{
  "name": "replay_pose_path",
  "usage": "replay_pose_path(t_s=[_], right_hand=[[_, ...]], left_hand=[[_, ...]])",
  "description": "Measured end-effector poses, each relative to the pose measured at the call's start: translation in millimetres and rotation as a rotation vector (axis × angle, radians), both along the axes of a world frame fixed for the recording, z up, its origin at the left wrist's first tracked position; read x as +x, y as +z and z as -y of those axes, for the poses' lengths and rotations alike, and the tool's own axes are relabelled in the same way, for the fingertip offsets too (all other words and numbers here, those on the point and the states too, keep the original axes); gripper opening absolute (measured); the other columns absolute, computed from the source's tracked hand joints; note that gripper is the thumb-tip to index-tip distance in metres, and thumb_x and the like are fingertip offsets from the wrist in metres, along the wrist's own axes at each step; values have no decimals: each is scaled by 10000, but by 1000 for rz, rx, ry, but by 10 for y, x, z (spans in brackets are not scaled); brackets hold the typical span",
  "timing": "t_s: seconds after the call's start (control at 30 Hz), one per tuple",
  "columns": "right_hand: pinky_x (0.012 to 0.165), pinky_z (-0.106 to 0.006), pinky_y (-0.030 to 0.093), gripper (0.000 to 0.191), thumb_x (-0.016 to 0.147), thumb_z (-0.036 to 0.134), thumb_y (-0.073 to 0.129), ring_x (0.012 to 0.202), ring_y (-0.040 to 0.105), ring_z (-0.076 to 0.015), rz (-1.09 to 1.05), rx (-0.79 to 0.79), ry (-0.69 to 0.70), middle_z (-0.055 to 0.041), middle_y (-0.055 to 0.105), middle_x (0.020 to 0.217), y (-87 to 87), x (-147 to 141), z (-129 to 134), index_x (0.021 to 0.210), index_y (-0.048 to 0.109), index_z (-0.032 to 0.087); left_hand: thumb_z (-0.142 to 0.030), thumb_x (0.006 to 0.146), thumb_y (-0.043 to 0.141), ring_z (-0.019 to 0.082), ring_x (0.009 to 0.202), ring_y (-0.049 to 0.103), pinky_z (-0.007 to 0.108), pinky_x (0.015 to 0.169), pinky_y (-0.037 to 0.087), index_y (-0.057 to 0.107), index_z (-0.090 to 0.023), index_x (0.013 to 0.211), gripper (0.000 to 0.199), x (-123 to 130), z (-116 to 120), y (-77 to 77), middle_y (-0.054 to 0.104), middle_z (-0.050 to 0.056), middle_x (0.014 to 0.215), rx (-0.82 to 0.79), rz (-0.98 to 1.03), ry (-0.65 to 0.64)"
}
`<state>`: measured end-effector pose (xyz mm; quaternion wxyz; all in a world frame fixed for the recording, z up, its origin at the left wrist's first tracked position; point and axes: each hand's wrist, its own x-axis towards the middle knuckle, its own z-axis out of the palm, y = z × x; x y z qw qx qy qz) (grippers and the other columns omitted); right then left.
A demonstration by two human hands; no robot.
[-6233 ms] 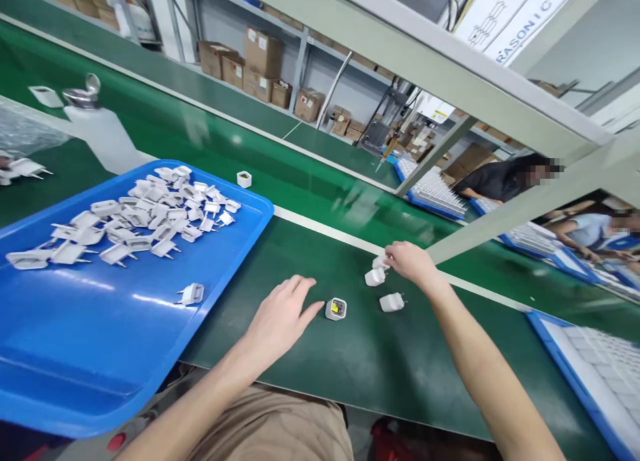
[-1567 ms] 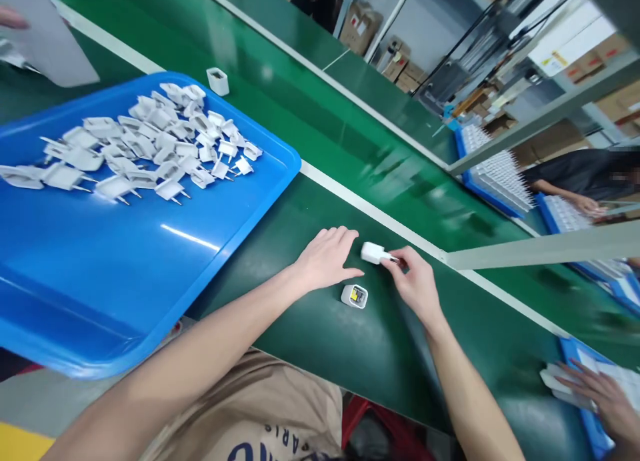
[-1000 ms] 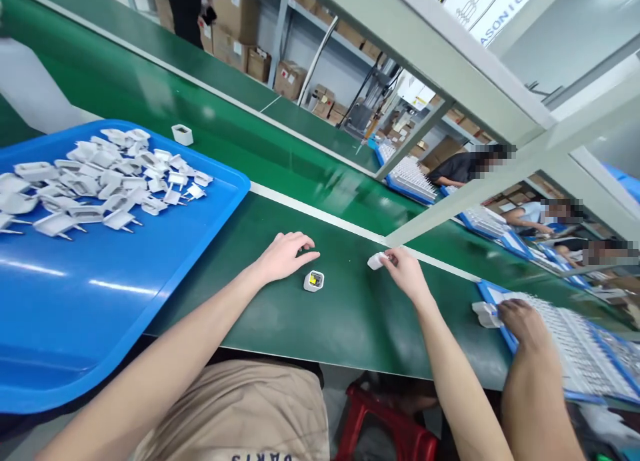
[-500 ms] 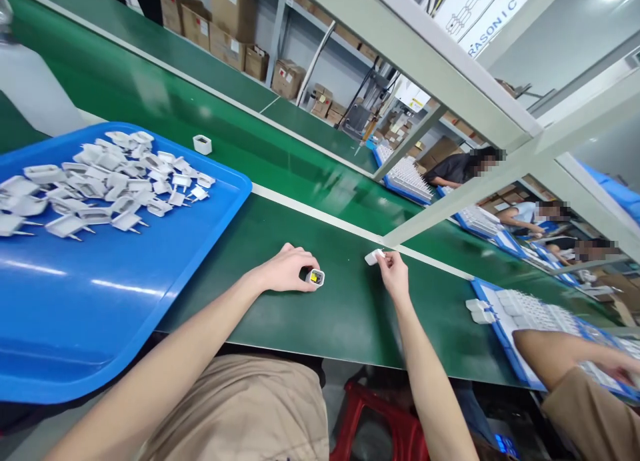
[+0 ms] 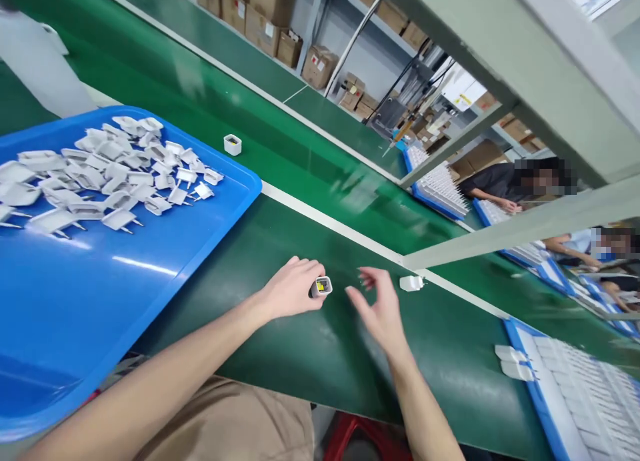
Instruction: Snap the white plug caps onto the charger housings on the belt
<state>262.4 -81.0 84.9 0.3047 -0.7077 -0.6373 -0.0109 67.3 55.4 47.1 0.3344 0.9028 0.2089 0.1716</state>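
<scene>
Right, head view: left hand (image 5: 290, 291) at centre frame pinches a small white charger body (image 5: 321, 287) with a yellow part showing, low over the green belt (image 5: 300, 354). Right hand (image 5: 380, 307) beside it — fingers spread, empty. White plug piece (image 5: 411, 283) lies loose just right. Risk: the fingertip hold looks thin — body could slip; plug piece sits near the belt's white line and may drift off.
</scene>
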Motion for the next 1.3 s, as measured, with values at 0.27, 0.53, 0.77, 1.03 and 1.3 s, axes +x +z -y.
replay_pose_path(t_s=[0.27, 0.53, 0.77, 1.03, 1.3], right_hand=[[775, -295, 564, 395, 963, 481, 656, 938, 626, -168, -371, -256, 364, -67, 646, 1089, -277, -45, -419, 1241, 570, 214], [920, -334, 573, 384, 948, 236, 687, 1062, 652, -184, -409, -51, 443, -78, 665, 1158, -376, 48, -345, 1299, 533, 212], [933, -400, 586, 375, 960, 131, 625, 1095, 655, -237, -170, 4, 464, -137, 644, 1210, -443, 74, -264, 1320, 532, 174], [915, -415, 597, 326, 961, 135, 623, 1110, 654, -248, -80, -34, 517, -143, 658, 1168, -457, 49, -235, 1279, 553, 156], [903, -409, 595, 371, 954, 137, 638, 1098, 652, -240, -100, -28, 521, -143, 655, 1179, -473, 32, -257, 1307, 529, 167]], left_hand=[[-335, 930, 657, 189, 915, 654, 351, 843, 486, 589, -226, 1078, 196, -7, -69, -4, 712, 14, 1072, -243, 32, 47], [-209, 982, 605, 153, 1059, 683, 307, 932, 541, 592, -195, 1149, 168, -18, -24, 118, 722, 53, 1172, -120, 224, 42], [-52, 916, 635, 178, 1033, 634, 322, 931, 546, 656, -107, 1081, 176, -67, -58, 205, 695, 107, 1130, 113, 166, -33], [-93, 971, 544, 214, 958, 617, 364, 867, 562, 683, -87, 1025, 148, -167, -108, 277, 701, 103, 1052, 349, 21, -159], [-109, 931, 629, 207, 900, 604, 350, 797, 568, 685, -79, 972, 76, -149, -71, 227, 704, 95, 1002, 395, 70, -134]])
